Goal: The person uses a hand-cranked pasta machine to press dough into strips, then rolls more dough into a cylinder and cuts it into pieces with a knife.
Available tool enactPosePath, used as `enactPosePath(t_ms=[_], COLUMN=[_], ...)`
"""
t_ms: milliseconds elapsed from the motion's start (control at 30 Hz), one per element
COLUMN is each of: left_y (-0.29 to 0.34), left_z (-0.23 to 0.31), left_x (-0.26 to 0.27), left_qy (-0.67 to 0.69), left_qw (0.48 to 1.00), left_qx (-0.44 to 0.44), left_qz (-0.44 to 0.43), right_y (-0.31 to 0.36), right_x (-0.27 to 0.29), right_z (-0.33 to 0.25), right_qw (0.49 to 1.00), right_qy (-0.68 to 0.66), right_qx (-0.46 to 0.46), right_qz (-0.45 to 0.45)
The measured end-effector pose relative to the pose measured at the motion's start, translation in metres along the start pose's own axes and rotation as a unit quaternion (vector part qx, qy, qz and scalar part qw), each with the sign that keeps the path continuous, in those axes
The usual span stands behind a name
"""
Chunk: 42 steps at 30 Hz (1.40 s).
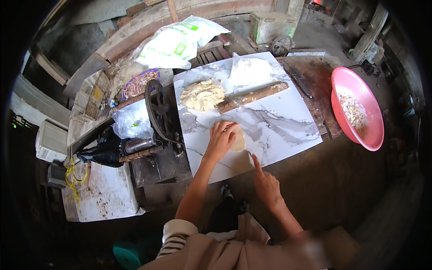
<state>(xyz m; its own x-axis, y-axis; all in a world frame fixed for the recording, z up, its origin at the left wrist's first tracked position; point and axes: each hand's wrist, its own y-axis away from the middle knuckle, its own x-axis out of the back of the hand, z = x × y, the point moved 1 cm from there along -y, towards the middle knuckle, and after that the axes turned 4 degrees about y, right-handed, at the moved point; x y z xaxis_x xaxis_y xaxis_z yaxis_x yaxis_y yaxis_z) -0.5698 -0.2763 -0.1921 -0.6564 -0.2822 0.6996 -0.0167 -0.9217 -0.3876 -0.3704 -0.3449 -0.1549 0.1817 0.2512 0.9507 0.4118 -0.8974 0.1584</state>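
- Near the tabletop's front edge: flattened dough piece [240, 140], touched by the left hand [221, 136], fingers loosely spread.
- At that edge: right hand [266, 183], forefinger extended; I cannot tell whether it grips anything.

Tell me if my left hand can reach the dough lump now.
Probably yes: the left hand is on the flat dough, with open tabletop toward the dough lump, and the wooden rod lies right of that path.

The bench [283, 135] has a white, grey-veined top. On it lie a dough mound [202, 95] far left, a bag [250, 69] of white stuff far right, a wooden rod [256, 96] nearer than the bag, and flat dough [240, 140] at the near side.
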Motion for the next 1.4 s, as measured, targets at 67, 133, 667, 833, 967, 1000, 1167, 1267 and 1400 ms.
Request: enactPosePath(t_ms=[67,133,667,833,967,1000,1167,1267,1400], left_y=[-0.005,-0.009,-0.048,-0.05,-0.055,-0.058,-0.06,-0.062,-0.064], left_z=[-0.003,-0.006,-0.012,-0.003,-0.009,-0.012,-0.043,-0.064,-0.087], left_x=[0.0,0.001,0.014,0.037,0.065,0.068,0.086,0.081,0.069], left_qy=[-0.015,-0.029,0.019,0.102,0.149,0.148,0.063,0.028,0.025], left_qw=[1.0,1.0,0.991,0.992,0.982,0.981,0.964,0.954,0.945], left_qx=[-0.001,-0.003,-0.094,-0.063,-0.006,-0.004,0.081,0.114,0.155], left_qz=[-0.002,-0.002,-0.088,-0.036,0.12,0.123,0.245,0.277,0.286], right_y=[-0.001,-0.022,-0.136,-0.148,-0.186,-0.198,-0.243,-0.262,-0.272], right_x=[0.007,0.021,-0.001,0.008,0.014,0.017,0.037,0.027,0.013], right_z=[0.008,0.011,0.008,-0.014,-0.021,-0.024,-0.076,-0.094,-0.098], right_qw=[0.999,0.997,0.942,0.976,0.89,0.885,0.91,0.942,0.942], right_qy=[0.005,0.008,0.053,-0.168,-0.42,-0.42,-0.318,-0.22,-0.151], right_qx=[0.021,0.012,0.107,0.079,0.135,0.143,0.178,0.137,0.114], right_qz=[0.025,0.069,0.314,0.116,0.118,0.144,0.198,0.215,0.277])
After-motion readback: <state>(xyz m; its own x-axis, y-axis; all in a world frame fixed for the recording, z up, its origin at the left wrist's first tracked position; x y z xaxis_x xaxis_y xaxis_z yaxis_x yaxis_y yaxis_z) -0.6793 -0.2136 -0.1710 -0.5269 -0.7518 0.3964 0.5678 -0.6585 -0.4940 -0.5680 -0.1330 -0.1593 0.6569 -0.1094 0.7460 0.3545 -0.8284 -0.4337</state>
